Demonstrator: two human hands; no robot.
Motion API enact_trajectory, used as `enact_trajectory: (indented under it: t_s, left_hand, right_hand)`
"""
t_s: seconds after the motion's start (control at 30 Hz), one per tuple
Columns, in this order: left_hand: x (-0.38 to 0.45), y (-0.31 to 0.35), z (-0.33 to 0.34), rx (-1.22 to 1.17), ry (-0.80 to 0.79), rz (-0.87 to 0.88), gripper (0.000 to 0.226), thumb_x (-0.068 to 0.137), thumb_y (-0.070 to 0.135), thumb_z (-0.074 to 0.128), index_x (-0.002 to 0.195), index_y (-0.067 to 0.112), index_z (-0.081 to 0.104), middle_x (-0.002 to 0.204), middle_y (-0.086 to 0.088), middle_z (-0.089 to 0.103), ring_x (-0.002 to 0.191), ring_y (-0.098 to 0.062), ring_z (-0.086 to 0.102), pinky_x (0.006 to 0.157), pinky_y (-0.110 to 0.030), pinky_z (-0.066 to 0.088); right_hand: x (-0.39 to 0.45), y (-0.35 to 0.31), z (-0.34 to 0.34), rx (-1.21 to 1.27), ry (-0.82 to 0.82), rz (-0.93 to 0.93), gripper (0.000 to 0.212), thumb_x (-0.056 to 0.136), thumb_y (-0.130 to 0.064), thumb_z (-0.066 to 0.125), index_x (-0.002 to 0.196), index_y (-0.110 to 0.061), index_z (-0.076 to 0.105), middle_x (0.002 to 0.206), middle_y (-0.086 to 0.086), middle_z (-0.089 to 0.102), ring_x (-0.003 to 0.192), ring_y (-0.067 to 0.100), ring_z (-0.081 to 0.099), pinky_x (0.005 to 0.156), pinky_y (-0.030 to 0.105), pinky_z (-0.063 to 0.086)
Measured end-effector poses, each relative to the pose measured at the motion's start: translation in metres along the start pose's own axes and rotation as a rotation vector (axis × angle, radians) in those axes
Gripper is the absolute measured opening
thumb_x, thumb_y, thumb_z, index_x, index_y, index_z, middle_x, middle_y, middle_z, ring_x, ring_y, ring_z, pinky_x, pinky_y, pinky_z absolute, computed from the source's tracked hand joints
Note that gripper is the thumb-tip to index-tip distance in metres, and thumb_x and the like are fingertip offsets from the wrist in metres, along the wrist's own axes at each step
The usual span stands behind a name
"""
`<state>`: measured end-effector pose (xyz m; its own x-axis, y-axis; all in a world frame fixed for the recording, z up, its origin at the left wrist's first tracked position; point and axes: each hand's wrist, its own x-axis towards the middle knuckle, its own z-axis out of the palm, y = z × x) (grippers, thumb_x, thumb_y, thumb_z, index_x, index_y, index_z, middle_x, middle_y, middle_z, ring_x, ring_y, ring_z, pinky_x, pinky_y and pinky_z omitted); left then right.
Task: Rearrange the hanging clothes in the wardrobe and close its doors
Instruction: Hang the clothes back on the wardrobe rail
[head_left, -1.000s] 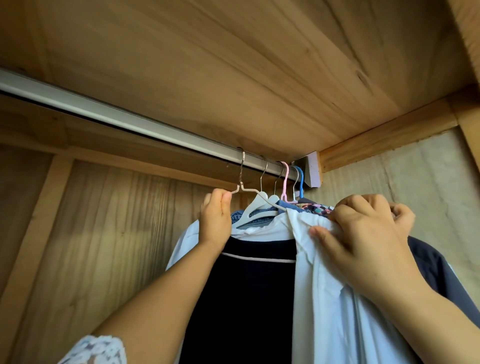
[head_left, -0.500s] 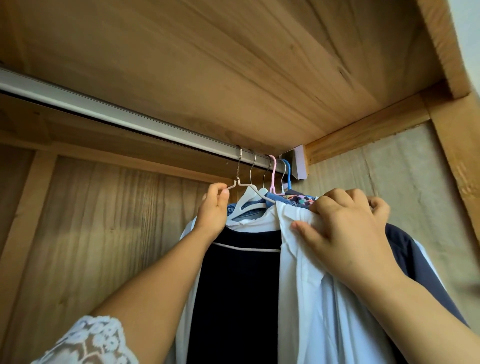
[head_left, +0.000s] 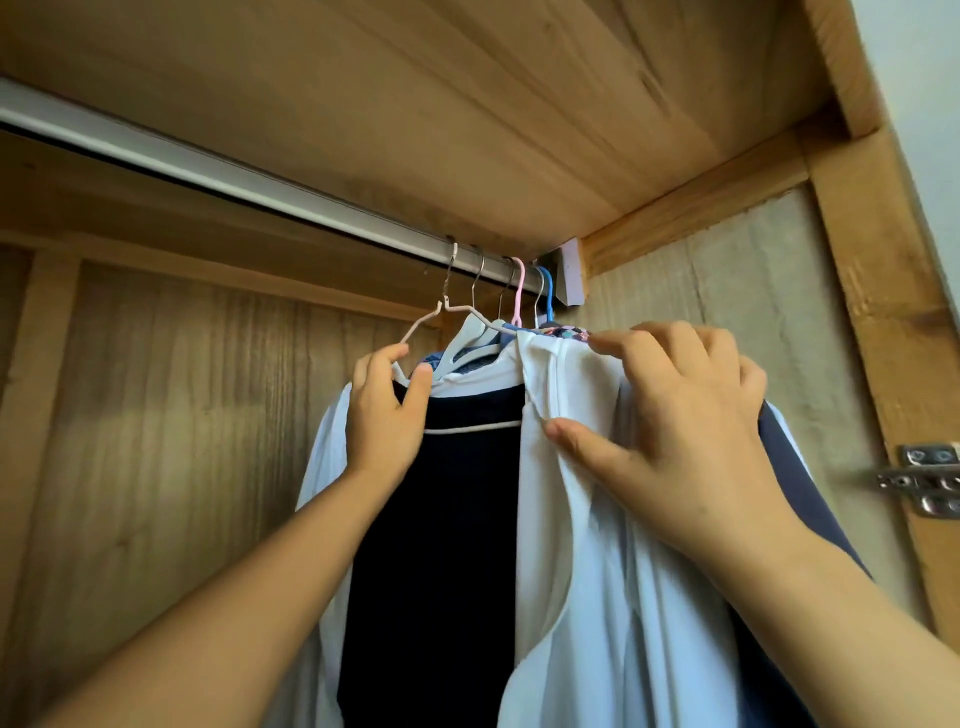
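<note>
Setting: wooden wardrobe interior (head_left: 519, 104), seen from below; rail (head_left: 260, 182) ran from upper left down to centre right.
Clothes: bunched at the rail's right end, frame centre; white shirt (head_left: 597, 571) foremost, over a dark garment (head_left: 441, 519).
Hanger: pale wire hanger (head_left: 457, 309), long axis slanting along the rail.
Left hand: my left hand (head_left: 384, 415) pinched the hanger's left shoulder.
Right hand: my right hand (head_left: 675, 415) gripped the shirt's collar fold.
Key relation: free rail lay to the left, so my left hand was nearer.

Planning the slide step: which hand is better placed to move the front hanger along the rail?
Left. The left hand already pinches the pale hanger; the right hand grips the white shirt.
</note>
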<state>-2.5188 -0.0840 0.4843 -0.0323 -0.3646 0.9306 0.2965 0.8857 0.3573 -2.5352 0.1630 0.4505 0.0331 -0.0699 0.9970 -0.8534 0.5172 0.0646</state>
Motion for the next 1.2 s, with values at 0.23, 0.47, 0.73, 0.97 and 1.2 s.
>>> enact_trajectory:
  t_s: [0.23,0.47,0.73,0.97,1.2]
  left_hand:
    - [-0.077,0.049,-0.047,0.081,-0.102,0.080,0.030,0.082,0.035,0.065,0.108,0.039,0.053,0.099,0.018,0.056,0.084,-0.008,0.058,0.075,-0.025,0.048]
    - [-0.211,0.090,-0.102,0.294,-0.184,-0.155,0.018,0.075,0.044,0.066,0.090,0.035,0.062,0.076,0.009,0.063,0.068,-0.009,0.060,0.068,-0.027,0.050]
    - [-0.388,0.183,-0.178,0.582,-0.134,-0.499,0.022,0.073,0.046,0.068,0.088,0.031,0.065,0.077,0.016,0.065,0.066,-0.004,0.060,0.063,-0.019,0.048]
    - [-0.512,0.306,-0.236,0.881,-0.161,-0.704,0.028,0.080,0.049,0.063,0.097,0.027,0.065,0.079,0.011,0.065,0.071,-0.004,0.062,0.062,-0.020,0.050]
    - [-0.627,0.445,-0.300,1.185,-0.067,-0.957,0.028,0.081,0.055,0.049,0.100,0.036,0.058,0.078,0.019,0.063,0.067,0.005,0.058,0.061,-0.022,0.050]
  right_hand:
    - [-0.036,-0.001,-0.030,0.156,0.028,0.003,0.053,0.071,-0.058,0.054,0.109,-0.022,0.059,0.100,-0.002,0.055,0.099,0.020,0.039,0.077,0.024,0.016]
    - [-0.118,-0.004,-0.069,0.474,-0.076,0.018,0.037,0.078,-0.047,0.058,0.101,-0.019,0.064,0.094,-0.009,0.056,0.098,0.019,0.048,0.082,0.031,0.030]
    - [-0.233,-0.018,-0.114,0.914,-0.288,0.153,0.029,0.080,-0.041,0.058,0.097,-0.018,0.064,0.094,-0.013,0.057,0.099,0.007,0.042,0.084,0.037,0.041]
    - [-0.317,-0.067,-0.183,1.245,-0.557,0.069,0.029,0.081,-0.036,0.060,0.097,-0.014,0.066,0.093,-0.007,0.062,0.098,0.015,0.047,0.085,0.023,0.035]
    - [-0.399,-0.145,-0.293,1.598,-0.760,-0.239,0.027,0.081,-0.037,0.058,0.092,-0.014,0.066,0.088,-0.003,0.064,0.088,0.022,0.053,0.075,0.040,0.044]
